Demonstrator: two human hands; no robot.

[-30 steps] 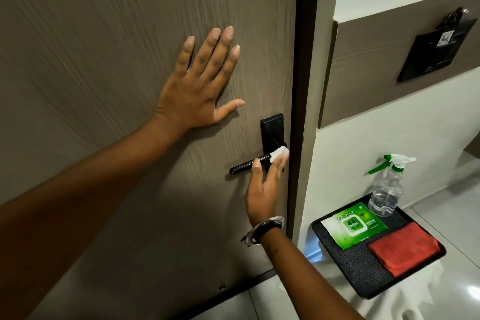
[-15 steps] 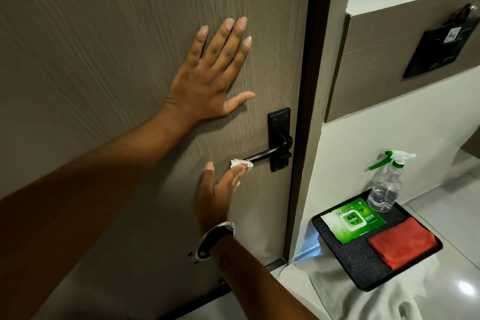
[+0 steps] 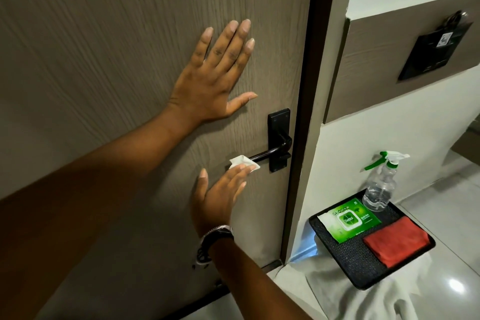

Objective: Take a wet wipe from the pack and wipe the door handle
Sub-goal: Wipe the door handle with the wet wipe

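A black lever door handle (image 3: 270, 153) on a black backplate sticks out to the left from the brown wooden door (image 3: 104, 47). My right hand (image 3: 220, 197) presses a small folded white wet wipe (image 3: 242, 162) with its fingertips against the free left end of the lever, thumb spread apart. My left hand (image 3: 215, 78) lies flat on the door above the handle, fingers spread, holding nothing. The green wet wipe pack (image 3: 349, 219) lies on a black tray (image 3: 350, 262) at the lower right.
On the tray stand a clear spray bottle (image 3: 380, 187) with a green and white trigger and a folded red cloth (image 3: 396, 243). The tray rests on something draped in white cloth (image 3: 363, 301). A black wall panel (image 3: 436, 52) hangs at the upper right beside the dark door frame (image 3: 309, 112).
My right hand slid the wipe along the lever from the backplate end to its free left end and stays there. The left hand stays flat on the door.
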